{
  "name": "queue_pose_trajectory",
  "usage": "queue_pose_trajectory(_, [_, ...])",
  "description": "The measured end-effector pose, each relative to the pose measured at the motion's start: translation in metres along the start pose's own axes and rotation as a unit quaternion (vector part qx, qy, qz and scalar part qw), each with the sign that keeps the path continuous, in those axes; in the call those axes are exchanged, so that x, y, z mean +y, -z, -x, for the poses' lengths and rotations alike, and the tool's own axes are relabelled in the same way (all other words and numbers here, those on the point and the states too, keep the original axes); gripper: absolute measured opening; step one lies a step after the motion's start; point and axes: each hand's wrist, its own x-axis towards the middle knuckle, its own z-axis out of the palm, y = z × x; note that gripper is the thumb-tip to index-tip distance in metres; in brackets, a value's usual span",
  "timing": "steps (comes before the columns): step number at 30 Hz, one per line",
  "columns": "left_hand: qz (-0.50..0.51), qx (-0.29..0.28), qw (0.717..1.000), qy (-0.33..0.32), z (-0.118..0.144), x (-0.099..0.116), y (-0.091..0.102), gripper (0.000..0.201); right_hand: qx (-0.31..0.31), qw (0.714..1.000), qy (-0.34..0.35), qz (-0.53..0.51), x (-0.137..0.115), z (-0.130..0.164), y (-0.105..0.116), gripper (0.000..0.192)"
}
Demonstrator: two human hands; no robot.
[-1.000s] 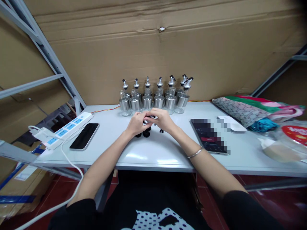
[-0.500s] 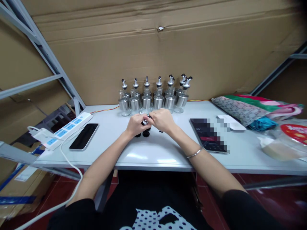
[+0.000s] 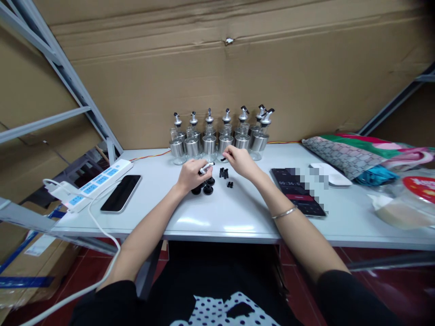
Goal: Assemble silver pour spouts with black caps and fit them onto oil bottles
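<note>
My left hand (image 3: 191,175) is closed around a silver pour spout (image 3: 206,168), its tip pointing up to the right. Apart from it, my right hand (image 3: 239,160) is pinched at the fingertips on a small black piece (image 3: 223,159). Below my left hand are several round black stoppers (image 3: 208,189), partly covered by it. Between the hands lie several slim black pieces (image 3: 224,173), and closer to me some tiny black bits (image 3: 230,184). Behind stand rows of glass bottles with steel sleeves (image 3: 210,146); several carry silver pour spouts (image 3: 227,116).
At the left are a power strip (image 3: 98,183) with a white cable and a dark phone (image 3: 121,194). Another phone (image 3: 299,197) showing a timer lies right, beside a white device (image 3: 335,176), a colourful bag (image 3: 367,154) and a red-labelled tub (image 3: 418,199). Cardboard (image 3: 152,90) stands behind.
My hands were together at the spout and have come apart. The right hand moved to the right with a small black piece at its fingertips, uncovering the slim black pieces on the table.
</note>
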Motion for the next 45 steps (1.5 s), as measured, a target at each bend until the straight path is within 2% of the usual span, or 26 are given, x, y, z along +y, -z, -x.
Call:
queue_pose_trajectory(4, [0.002,-0.018,0.998,0.052,0.001,-0.005,0.002,0.026,-0.133,0.99,-0.052,0.016,0.02,-0.002,0.004,0.014])
queue_pose_trajectory(9, [0.01,-0.016,0.997,0.079,0.002,-0.008,0.004,0.026,-0.205,0.968,-0.09,0.115,0.036,-0.003,0.004,0.016])
queue_pose_trajectory(13, [0.019,-0.012,0.997,0.077,0.002,-0.008,0.004,0.025,-0.209,0.957,-0.095,0.178,0.041,-0.002,0.001,0.019])
queue_pose_trajectory(19, [0.015,-0.016,0.997,0.077,0.004,-0.009,0.002,0.024,-0.225,0.949,-0.11,0.192,0.041,0.001,0.001,0.015])
queue_pose_trajectory(23, [0.013,-0.015,0.997,0.077,0.004,-0.009,0.003,0.023,-0.224,0.949,-0.109,0.195,0.035,0.002,0.0,0.019])
queue_pose_trajectory(27, [0.014,-0.013,0.997,0.075,0.003,-0.008,0.004,0.022,-0.202,0.954,-0.12,0.184,0.028,0.002,-0.004,0.021])
queue_pose_trajectory(36, [0.011,-0.024,0.996,0.087,0.004,-0.008,0.004,0.021,-0.198,0.955,-0.14,0.169,0.022,0.001,-0.007,0.021])
queue_pose_trajectory(38, [0.013,-0.019,0.996,0.086,0.004,-0.009,0.003,0.021,-0.214,0.955,-0.14,0.152,0.021,0.001,-0.006,0.021])
queue_pose_trajectory(41, [0.012,-0.019,0.996,0.089,0.004,-0.009,0.003,0.021,-0.249,0.954,-0.15,0.074,0.021,0.0,-0.005,0.027])
queue_pose_trajectory(43, [0.01,-0.024,0.995,0.092,0.004,-0.009,0.004,0.021,-0.227,0.96,-0.158,0.053,0.022,-0.002,-0.006,0.025])
queue_pose_trajectory(45, [0.009,-0.026,0.995,0.093,0.003,-0.009,0.004,0.021,-0.172,0.97,-0.153,0.076,0.025,-0.003,-0.008,0.021])
